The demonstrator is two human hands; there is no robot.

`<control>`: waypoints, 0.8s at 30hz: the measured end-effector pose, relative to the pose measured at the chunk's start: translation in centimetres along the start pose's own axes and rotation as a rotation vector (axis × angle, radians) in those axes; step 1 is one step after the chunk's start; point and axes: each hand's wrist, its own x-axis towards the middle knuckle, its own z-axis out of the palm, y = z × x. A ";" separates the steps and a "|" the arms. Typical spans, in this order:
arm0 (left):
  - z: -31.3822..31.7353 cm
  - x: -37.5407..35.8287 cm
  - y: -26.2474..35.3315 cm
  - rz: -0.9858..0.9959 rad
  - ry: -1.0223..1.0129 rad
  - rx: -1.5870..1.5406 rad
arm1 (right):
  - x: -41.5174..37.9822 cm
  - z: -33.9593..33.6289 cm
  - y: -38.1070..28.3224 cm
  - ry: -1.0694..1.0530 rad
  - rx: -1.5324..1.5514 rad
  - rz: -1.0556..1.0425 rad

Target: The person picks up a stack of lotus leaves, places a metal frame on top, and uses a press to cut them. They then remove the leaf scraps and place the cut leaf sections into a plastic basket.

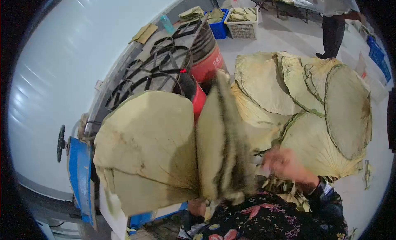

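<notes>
Right hand blurred, raised over spread dried leaves on floor, grip unclear. Left hand low, mostly hidden, pinching base of upright folded leaf bundle near red drum.

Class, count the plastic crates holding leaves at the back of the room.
2: a blue crate and a white crate, side by side beyond the red drum. Others may be hidden.
</notes>
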 end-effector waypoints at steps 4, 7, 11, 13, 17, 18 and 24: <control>-0.3 -0.2 -0.1 -0.041 0.014 0.016 | 2.5 -1.0 4.9 0.737 -0.584 -0.062; -0.4 -0.2 0.2 -0.068 0.006 0.032 | 2.8 -0.9 6.2 0.433 -0.235 0.042; -0.8 0.9 1.5 -0.117 -0.017 0.068 | 2.5 -5.1 10.3 0.491 -0.373 0.083; -1.1 1.8 1.7 -0.172 -0.013 0.075 | 0.7 -11.7 7.6 0.899 -0.524 0.276; -0.8 4.6 -1.8 -0.055 0.087 0.157 | -5.3 -24.7 5.7 1.493 -0.755 -0.044; -0.7 5.3 -2.9 0.087 0.166 0.268 | -5.9 -24.3 2.7 1.538 -0.704 -0.032; -0.5 5.7 -3.9 0.070 0.072 0.368 | -0.9 -9.9 -0.9 1.248 -0.760 -0.232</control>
